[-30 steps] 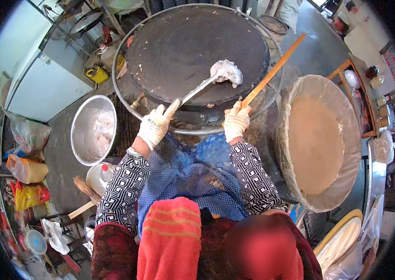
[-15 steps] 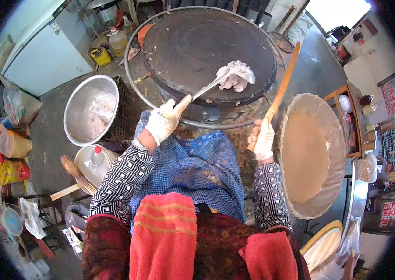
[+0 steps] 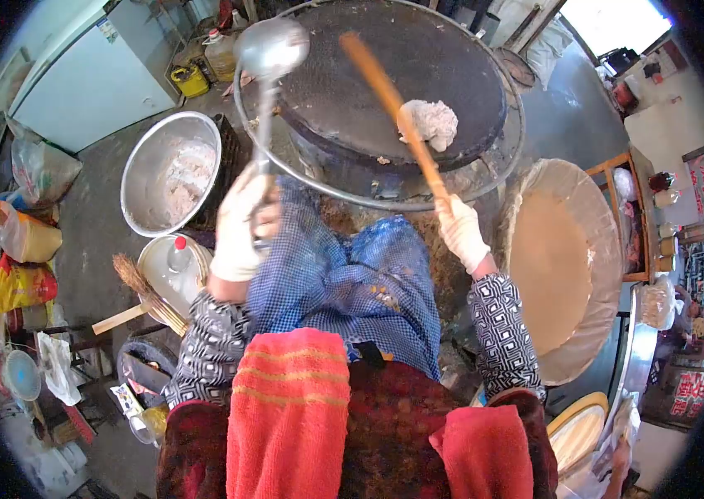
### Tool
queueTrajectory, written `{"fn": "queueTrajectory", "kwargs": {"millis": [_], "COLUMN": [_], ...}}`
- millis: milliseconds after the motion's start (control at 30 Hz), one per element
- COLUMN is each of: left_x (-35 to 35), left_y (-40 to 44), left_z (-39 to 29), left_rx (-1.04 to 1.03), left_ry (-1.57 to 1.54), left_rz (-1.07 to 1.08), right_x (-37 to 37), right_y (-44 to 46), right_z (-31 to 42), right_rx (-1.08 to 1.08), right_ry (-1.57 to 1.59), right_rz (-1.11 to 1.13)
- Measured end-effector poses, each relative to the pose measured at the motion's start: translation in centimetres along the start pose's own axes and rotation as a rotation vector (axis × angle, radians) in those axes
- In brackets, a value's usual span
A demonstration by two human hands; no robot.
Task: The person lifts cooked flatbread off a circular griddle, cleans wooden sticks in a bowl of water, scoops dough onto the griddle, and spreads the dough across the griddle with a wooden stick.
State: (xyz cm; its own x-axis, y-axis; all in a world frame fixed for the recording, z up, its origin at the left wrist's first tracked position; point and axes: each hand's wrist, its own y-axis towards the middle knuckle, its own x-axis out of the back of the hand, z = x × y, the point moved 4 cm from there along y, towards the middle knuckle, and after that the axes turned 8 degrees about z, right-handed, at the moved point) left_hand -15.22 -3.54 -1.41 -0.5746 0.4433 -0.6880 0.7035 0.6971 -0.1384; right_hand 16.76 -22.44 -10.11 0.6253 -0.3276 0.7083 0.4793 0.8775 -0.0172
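Observation:
My left hand [image 3: 241,223], in a white glove, is closed around the handle of a metal ladle [image 3: 272,48]. The ladle stands raised, its round bowl up over the griddle's left rim; hand and ladle are a little blurred. In my right hand [image 3: 463,234], also gloved, is a long flat wooden stick [image 3: 391,100] that slants up and left over the griddle. A lump of pale pinkish dough or batter [image 3: 430,125] rests on the dark round griddle [image 3: 352,75], partly behind the stick.
A metal basin [image 3: 142,195] with more pale batter stands left. Below it are a lidded bucket [image 3: 194,270] and a straw brush [image 3: 137,279]. At right is a large plastic-lined tub [image 3: 527,249] of tan contents. A metal ring [image 3: 369,202] encircles the griddle.
The ladle has left the lump and swung up and left, leaving the lump on the griddle. The wooden stick has tilted left, now over the griddle in front of the lump.

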Motion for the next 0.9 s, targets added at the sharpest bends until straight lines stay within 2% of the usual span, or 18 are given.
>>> {"fn": "queueTrajectory", "kwargs": {"millis": [33,100,133,167,200,233,267,333,367,400,467,500,567,633,700,767,833,900], "left_x": [2.0,6.1,9.4,15.6,18.9,24.1,27.3,33.6,34.3,34.7,35.7,33.3,32.2,33.9,25.5,21.7,16.6,10.9], "left_y": [-1.3,-4.6,-5.7,-6.6,-7.6,-8.4,-8.8,-9.5,-9.3,-8.6,-8.9,-8.4,-7.7,-7.0,-6.9,-5.6,-3.3,-0.6], "left_z": [-1.0,-3.5,-4.2,-5.0,-5.6,-6.4,-7.2,-7.3,-7.0,-6.6,-5.1,-4.8,-4.2,-3.4,-4.3,-4.6,-4.9,-3.9], "left_rx": [-0.046,-0.129,-0.187,-0.119,-0.058,0.011,0.262,0.205,0.129,0.120,0.382,0.483,0.519,0.638,0.663,0.480,0.135,-0.071], "left_ry": [0.000,0.455,0.626,0.809,0.891,1.086,1.355,1.816,1.956,1.957,2.116,2.074,2.058,1.994,2.094,2.333,2.396,2.294], "left_rz": [-0.050,-0.438,-0.527,-0.515,-0.633,-0.585,-0.726,-0.575,-0.470,-0.466,-0.560,-0.567,-0.605,-0.560,-0.577,-0.565,-0.459,-0.208], "right_x": [-1.0,-1.9,-2.1,-0.7,-0.3,-0.3,-1.1,-3.1,-3.6,-3.9,-4.9,-5.7,-0.5,-0.2,-0.7,-1.5,0.8,0.3], "right_y": [0.2,0.8,1.1,1.3,2.4,3.4,3.7,4.5,3.5,2.2,0.7,2.4,4.0,4.8,3.8,3.6,4.7,5.8], "right_z": [-0.3,-0.2,-0.1,0.5,-1.6,-3.3,-3.6,-3.6,-1.9,1.1,3.2,1.6,0.8,1.5,3.6,2.5,-0.7,-2.0], "right_rx": [0.194,0.066,-0.045,0.045,-0.036,-0.115,-0.122,-0.209,-0.099,0.026,0.214,0.222,-0.297,-0.262,-0.192,-0.161,-0.225,-0.215], "right_ry": [-0.468,-0.572,-0.688,-0.756,-0.717,-0.679,-0.668,-0.192,-0.147,-0.323,-0.526,-0.711,-0.324,-0.339,-0.433,-0.509,-0.501,-0.555], "right_rz": [-0.037,0.080,0.193,0.174,0.094,0.009,0.001,0.177,0.156,0.079,-0.013,0.365,0.045,-0.044,-0.007,0.068,-0.003,-0.041]}}
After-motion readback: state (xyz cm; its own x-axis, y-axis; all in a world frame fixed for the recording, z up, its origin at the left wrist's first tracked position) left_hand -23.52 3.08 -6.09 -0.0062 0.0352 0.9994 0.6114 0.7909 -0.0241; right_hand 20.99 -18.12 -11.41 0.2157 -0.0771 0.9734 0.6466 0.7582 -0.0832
